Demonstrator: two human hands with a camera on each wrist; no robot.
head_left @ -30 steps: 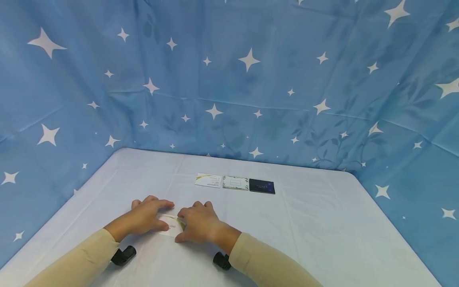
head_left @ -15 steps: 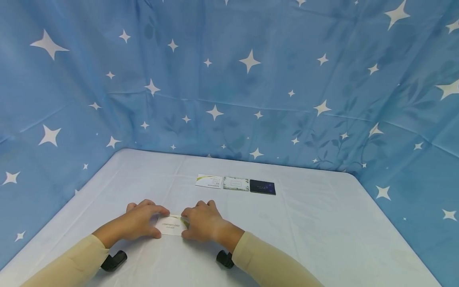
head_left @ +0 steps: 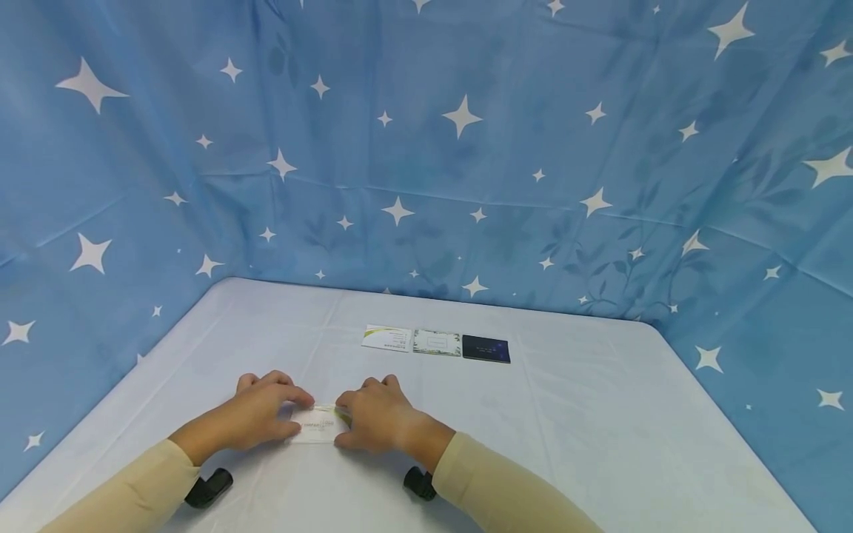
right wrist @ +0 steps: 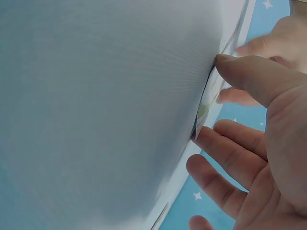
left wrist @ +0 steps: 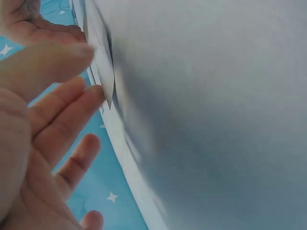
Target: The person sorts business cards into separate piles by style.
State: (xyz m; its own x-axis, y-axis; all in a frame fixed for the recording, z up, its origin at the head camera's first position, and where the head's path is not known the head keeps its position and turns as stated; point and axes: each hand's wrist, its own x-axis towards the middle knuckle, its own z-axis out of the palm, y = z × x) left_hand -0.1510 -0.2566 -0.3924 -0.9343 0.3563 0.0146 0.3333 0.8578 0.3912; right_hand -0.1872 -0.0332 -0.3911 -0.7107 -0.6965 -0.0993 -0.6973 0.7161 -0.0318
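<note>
A white business card [head_left: 318,425] with a green corner and blurred print lies low over the white table between both hands in the head view. At its left end my left hand [head_left: 256,416] pinches it, thumb on the near edge and fingers at the far edge. My right hand [head_left: 381,414] grips the right end the same way, its thumb [right wrist: 240,72] and forefinger spanning the card in the right wrist view. Seen from the left wrist, the card [left wrist: 101,62] shows nearly edge-on, its corner at the left fingertips [left wrist: 97,96].
Farther back on the table [head_left: 600,422] lie a white card with green curves [head_left: 386,338], a card with a leafy border [head_left: 437,343] and a dark blue card [head_left: 486,349], in a row. A blue star-patterned curtain [head_left: 426,148] hangs behind the table.
My left hand has shifted left along the card, uncovering more of its face. The right hand has moved slightly right. The row of cards stays in place.
</note>
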